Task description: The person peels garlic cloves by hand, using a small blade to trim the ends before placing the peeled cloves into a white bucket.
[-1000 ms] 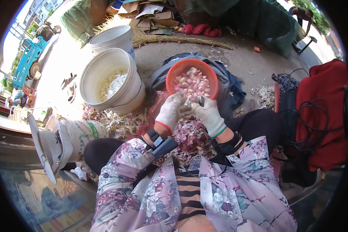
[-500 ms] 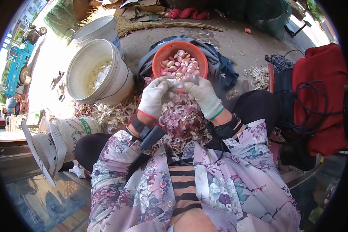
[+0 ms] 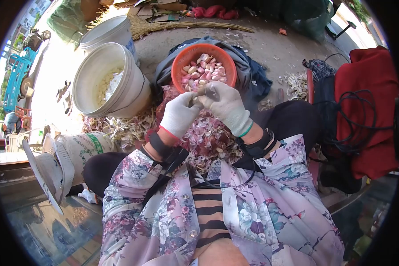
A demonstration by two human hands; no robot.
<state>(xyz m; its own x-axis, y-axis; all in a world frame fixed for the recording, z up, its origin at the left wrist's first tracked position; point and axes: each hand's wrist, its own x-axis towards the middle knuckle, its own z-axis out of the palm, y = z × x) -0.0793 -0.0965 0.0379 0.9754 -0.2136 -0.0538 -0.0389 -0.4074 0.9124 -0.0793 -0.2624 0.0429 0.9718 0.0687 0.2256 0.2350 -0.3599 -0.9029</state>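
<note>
My left hand [image 3: 179, 114] and my right hand [image 3: 227, 107], both in white knit gloves, meet just in front of an orange bowl [image 3: 176, 66]. Their fingers are pinched together around a garlic clove, mostly hidden by the gloves. Unpeeled pinkish garlic cloves [image 3: 204, 68] fill much of the bowl, which rests on dark blue and grey cloth [image 3: 255, 73]. Below my hands lies a heap of papery garlic skins [image 3: 213, 139]. Left of the bowl, a white bucket [image 3: 135, 91] holds pale peeled cloves [image 3: 113, 86] at its bottom.
Behind the bucket stands a second white bucket [image 3: 106, 33]. A straw broom [image 3: 195, 25] lies across the ground beyond. To the left are a straw hat [image 3: 48, 170] and a printed sack [image 3: 86, 148]. A red cloth [image 3: 363, 111] with a black cable is at the right.
My hands have shifted slightly, the right one rising and turning over toward the bowl's front rim. The fingers of both hands stay pinched together. The view has moved a little.
</note>
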